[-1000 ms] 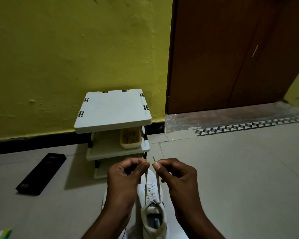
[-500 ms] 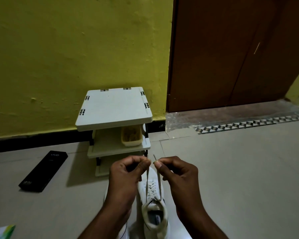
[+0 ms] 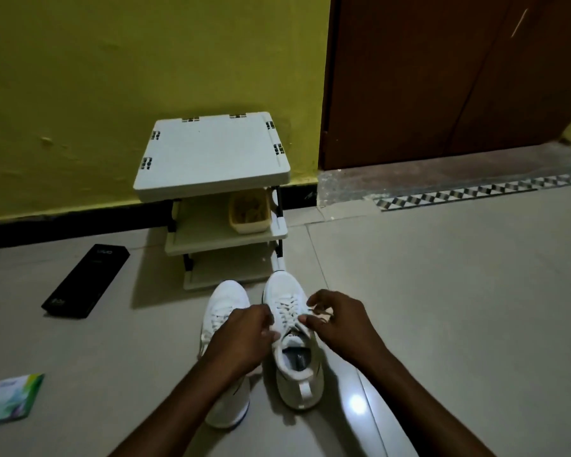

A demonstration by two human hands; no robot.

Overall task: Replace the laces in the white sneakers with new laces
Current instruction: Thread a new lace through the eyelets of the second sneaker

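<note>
Two white sneakers stand side by side on the floor, toes pointing away from me. The right sneaker [image 3: 292, 354] has white laces [image 3: 285, 310] crossed up its front. My left hand [image 3: 241, 338] lies over the left sneaker [image 3: 225, 301] and pinches one lace end at the right sneaker's top eyelets. My right hand [image 3: 338, 323] pinches the other lace end on the shoe's right side, with its other fingers spread. Both lace ends are mostly hidden by my fingers.
A white plastic shelf rack [image 3: 211, 153] stands against the yellow wall just beyond the shoes, with a small tub [image 3: 249, 211] on its middle shelf. A black box [image 3: 86, 280] lies on the floor at left, a green-white packet [image 3: 12, 399] at lower left. A brown door [image 3: 442, 77] is at right.
My hands have come down from holding both lace ends raised above the shoe to the sneaker's top eyelets. The view has tilted down, showing both sneakers.
</note>
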